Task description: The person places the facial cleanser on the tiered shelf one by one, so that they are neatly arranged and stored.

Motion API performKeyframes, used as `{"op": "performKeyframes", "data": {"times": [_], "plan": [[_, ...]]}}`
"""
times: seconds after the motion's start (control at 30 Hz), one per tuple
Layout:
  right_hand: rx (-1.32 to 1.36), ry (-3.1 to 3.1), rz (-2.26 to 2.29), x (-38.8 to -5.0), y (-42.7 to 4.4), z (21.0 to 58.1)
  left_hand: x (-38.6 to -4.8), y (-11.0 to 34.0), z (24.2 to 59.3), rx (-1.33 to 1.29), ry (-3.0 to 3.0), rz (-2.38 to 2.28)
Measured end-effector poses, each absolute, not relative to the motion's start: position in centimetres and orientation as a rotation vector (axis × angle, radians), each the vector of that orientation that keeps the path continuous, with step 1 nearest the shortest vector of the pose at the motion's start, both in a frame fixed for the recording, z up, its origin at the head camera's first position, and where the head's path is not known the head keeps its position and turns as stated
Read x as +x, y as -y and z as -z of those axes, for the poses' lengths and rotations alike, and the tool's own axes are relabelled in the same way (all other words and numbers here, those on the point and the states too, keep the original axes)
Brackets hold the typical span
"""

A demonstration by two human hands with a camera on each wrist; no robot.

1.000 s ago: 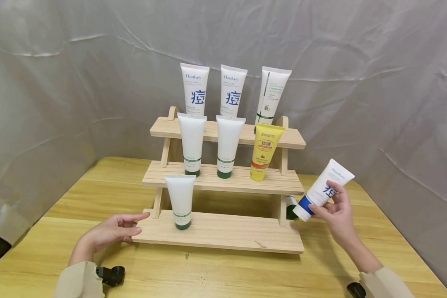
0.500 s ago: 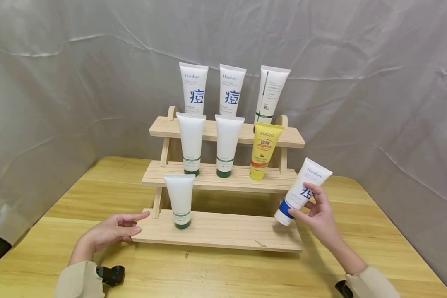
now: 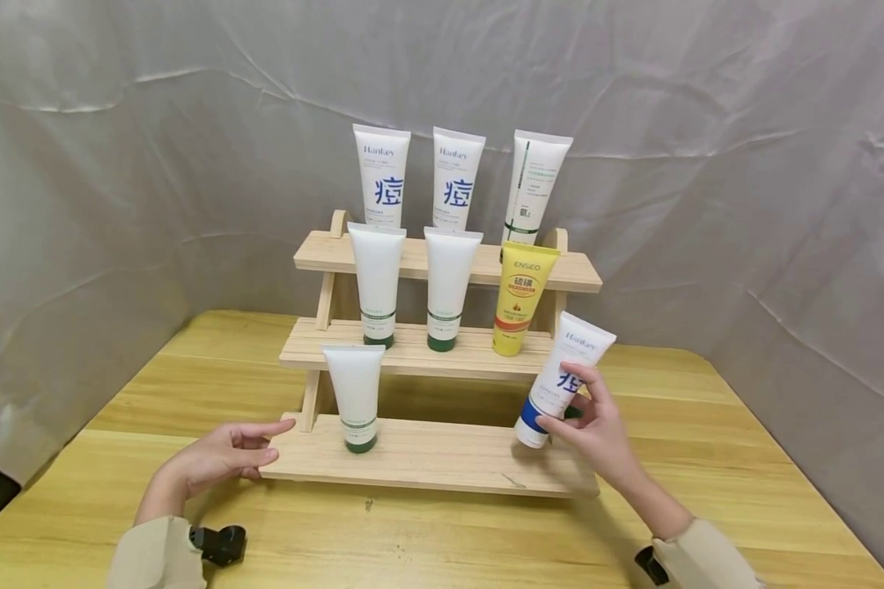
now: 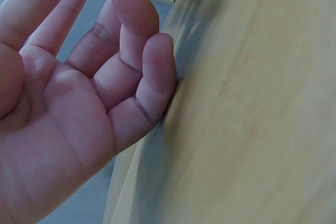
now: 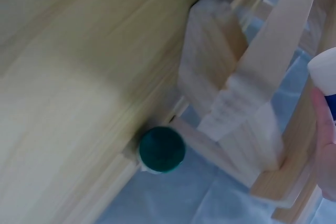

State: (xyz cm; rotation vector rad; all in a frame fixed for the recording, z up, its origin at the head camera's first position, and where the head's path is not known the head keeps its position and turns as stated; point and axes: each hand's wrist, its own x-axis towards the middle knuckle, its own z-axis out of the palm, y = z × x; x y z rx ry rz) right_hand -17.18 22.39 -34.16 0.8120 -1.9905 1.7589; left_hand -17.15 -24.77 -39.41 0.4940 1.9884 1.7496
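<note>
My right hand (image 3: 589, 425) pinches a white squeeze tube (image 3: 563, 380) with a blue band, tilted with its cap downward. It hangs over the right part of the bottom shelf of a wooden three-step display stand (image 3: 442, 470); whether the cap touches the wood I cannot tell. At the right edge of the right wrist view are that white cap (image 5: 324, 72) and part of the hand. My left hand (image 3: 224, 454) grips the left end of the bottom shelf. In the left wrist view its curled fingers (image 4: 134, 22) meet the wood at the top.
A green-capped white tube (image 3: 351, 397) stands left on the bottom shelf. Two white tubes and a yellow tube (image 3: 525, 298) occupy the middle step, with three white tubes (image 3: 457, 176) above. Behind the stand's right side shows another green cap (image 5: 163, 149). A grey cloth (image 3: 707, 204) hangs behind.
My right hand has carried the blue-banded tube leftward, from beside the stand to over the bottom shelf's right part. My left hand has stayed at the shelf's left end.
</note>
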Motion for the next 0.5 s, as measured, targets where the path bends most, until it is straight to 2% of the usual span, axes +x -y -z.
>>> {"op": "performKeyframes", "data": {"times": [0.23,0.5], "plan": [[0.736,2.104,-1.697,-17.1,-20.4,34.1,-17.2,24.7,39.4,0.488,-2.015,-1.740],[0.824,2.184,-1.552,-17.4,-18.4,34.6,-17.1,24.7,39.3,0.504,-2.020,-1.736]]}}
